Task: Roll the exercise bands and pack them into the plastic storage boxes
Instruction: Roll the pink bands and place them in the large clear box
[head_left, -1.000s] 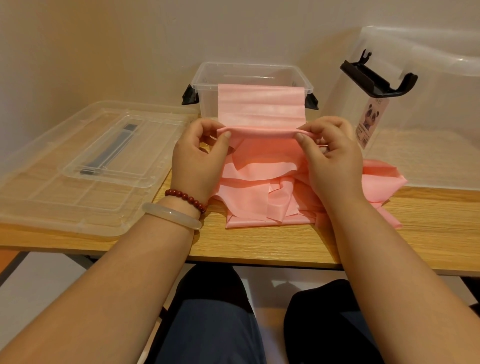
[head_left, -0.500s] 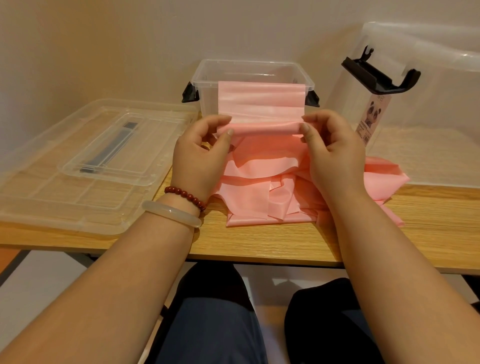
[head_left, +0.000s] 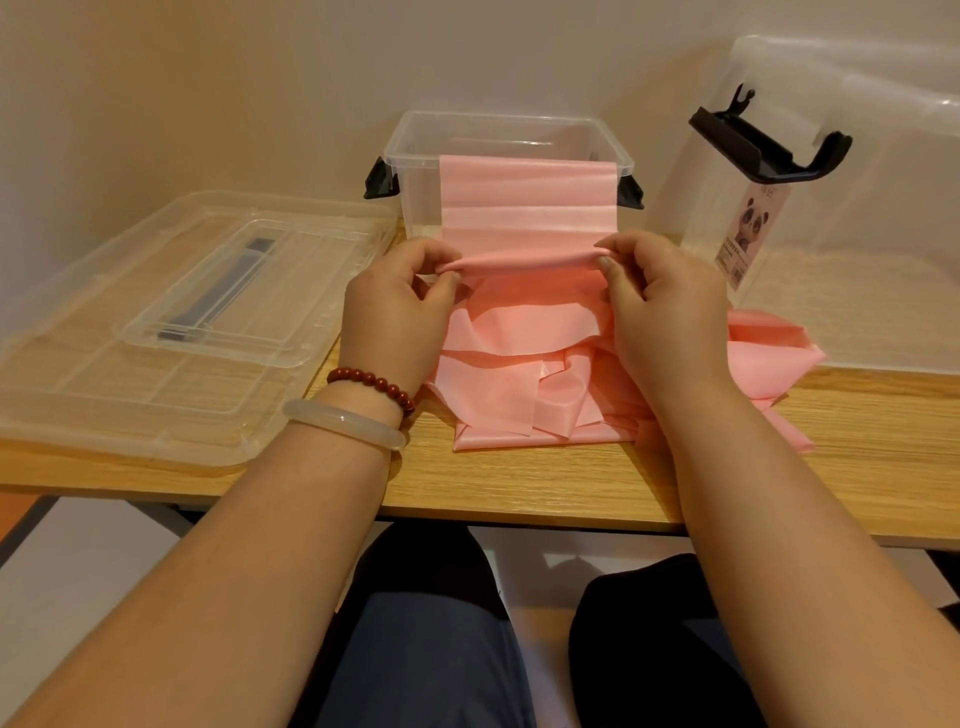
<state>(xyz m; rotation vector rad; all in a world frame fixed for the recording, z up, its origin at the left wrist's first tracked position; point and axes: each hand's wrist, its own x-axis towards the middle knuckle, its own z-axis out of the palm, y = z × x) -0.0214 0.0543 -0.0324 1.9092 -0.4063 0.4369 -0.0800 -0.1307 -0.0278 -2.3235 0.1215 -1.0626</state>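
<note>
**One band barely started**

A loose pink heap (head_left: 509, 400) is left on the table (head_left: 519, 483). The pink band (head_left: 527, 208), thinly rolled, is pinched at both ends by the fingers of the left hand (head_left: 395, 322) and right hand (head_left: 662, 317). Beyond, its unrolled length is draped over the small box (head_left: 415, 171); nothing is judged packed.

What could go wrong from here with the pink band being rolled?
1. The left hand and right hand pinch the thin roll only at its ends, so its middle may loosen or wind crooked.
2. The band seems to hang over the front rim of the small box; a tug could drag or tip that box.
3. The loose pile beneath might get caught in the roll.
</note>
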